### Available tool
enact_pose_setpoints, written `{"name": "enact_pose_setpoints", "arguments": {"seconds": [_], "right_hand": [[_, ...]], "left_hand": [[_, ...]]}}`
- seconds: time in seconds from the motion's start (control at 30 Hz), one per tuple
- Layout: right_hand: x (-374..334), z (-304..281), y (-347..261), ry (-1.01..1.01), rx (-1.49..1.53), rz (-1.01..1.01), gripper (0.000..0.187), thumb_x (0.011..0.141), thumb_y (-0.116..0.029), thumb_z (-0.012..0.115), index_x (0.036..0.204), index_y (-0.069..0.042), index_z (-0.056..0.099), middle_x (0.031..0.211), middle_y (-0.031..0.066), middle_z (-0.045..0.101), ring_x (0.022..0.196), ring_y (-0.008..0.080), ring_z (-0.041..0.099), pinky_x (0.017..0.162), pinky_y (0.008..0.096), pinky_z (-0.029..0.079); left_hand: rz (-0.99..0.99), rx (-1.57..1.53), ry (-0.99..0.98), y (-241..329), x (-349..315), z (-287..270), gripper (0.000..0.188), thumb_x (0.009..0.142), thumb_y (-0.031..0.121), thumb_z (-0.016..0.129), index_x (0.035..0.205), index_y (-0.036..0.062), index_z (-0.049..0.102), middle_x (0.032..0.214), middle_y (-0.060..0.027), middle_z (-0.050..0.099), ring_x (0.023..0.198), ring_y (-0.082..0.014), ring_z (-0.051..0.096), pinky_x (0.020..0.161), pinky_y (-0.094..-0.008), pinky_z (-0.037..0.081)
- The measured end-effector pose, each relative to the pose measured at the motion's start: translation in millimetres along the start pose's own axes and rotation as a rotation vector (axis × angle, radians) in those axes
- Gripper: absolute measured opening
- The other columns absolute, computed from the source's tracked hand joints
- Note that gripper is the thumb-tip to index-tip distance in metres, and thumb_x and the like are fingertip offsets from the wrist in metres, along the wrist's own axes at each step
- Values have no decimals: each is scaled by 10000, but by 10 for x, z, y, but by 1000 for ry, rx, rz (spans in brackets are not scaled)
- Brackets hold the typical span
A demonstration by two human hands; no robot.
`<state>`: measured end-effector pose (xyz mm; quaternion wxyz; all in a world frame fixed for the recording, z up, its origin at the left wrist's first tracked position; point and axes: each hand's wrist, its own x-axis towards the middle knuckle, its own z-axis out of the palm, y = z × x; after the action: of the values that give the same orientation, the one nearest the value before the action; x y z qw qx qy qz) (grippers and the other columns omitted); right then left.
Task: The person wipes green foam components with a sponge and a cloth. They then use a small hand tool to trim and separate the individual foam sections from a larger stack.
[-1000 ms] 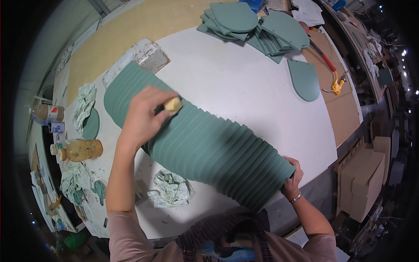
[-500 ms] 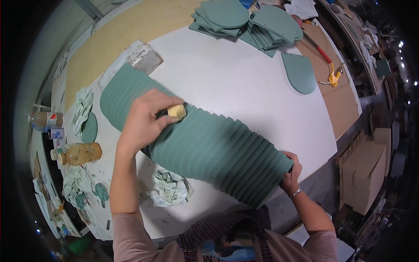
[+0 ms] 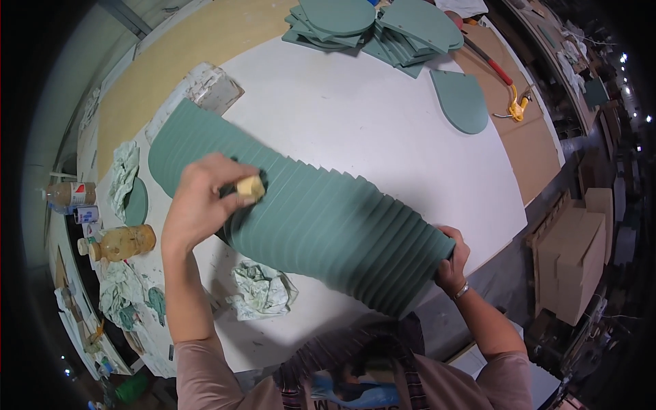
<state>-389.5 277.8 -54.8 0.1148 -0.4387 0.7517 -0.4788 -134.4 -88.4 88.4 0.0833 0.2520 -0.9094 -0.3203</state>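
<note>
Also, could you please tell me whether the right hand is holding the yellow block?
No, the left hand holds the yellow block, while the right hand grasps the green stack.

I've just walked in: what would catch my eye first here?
A long row of overlapping green panels stretches diagonally across the middle of the white table. Toward its upper left, the left hand holds a small yellow block, while the right hand grips the row's lower-right end.

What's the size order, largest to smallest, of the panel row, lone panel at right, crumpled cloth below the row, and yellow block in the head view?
1. Panel row
2. Lone panel and cloth: too alike to rank
3. Yellow block
</note>
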Motion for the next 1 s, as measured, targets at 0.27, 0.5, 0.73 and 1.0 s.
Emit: {"name": "enact_pose_setpoints", "arguments": {"seconds": [0.27, 0.5, 0.73, 1.0], "right_hand": [[-18, 4, -17, -10, 25, 59, 776, 891, -666, 506, 1122, 69, 596, 887, 181, 676, 784, 301, 695, 718, 358, 536], [-7, 0, -21, 8, 13, 25, 763, 895, -655, 501, 1118, 68, 595, 890, 191, 670, 776, 326, 690, 710, 369, 535], [-12, -29, -11, 5, 5, 24, 760, 900, -656, 506, 1118, 68, 592, 893, 195, 665, 777, 336, 687, 710, 375, 534], [14, 3, -38, -1, 13, -1, 731, 912, -637, 502, 1114, 60, 594, 899, 199, 661, 777, 338, 683, 701, 376, 530]], "left_hand": [[145, 77, 87, 136, 241, 240, 343, 686, -2, 765, 1025, 51, 750, 896, -94, 719, 872, -281, 619, 801, -387, 512], [65, 123, 40, 178, 133, 168, 397, 634, -60, 767, 1019, 31, 744, 928, -109, 725, 878, -291, 622, 800, -384, 508], [124, 1, 139, 59, 257, 242, 419, 643, -72, 765, 1052, 19, 740, 930, -93, 730, 885, -256, 631, 794, -366, 517], [164, -33, 193, 105, 499, 335, 414, 661, -67, 757, 1064, 29, 749, 920, -99, 721, 853, -253, 637, 810, -348, 508]]}}
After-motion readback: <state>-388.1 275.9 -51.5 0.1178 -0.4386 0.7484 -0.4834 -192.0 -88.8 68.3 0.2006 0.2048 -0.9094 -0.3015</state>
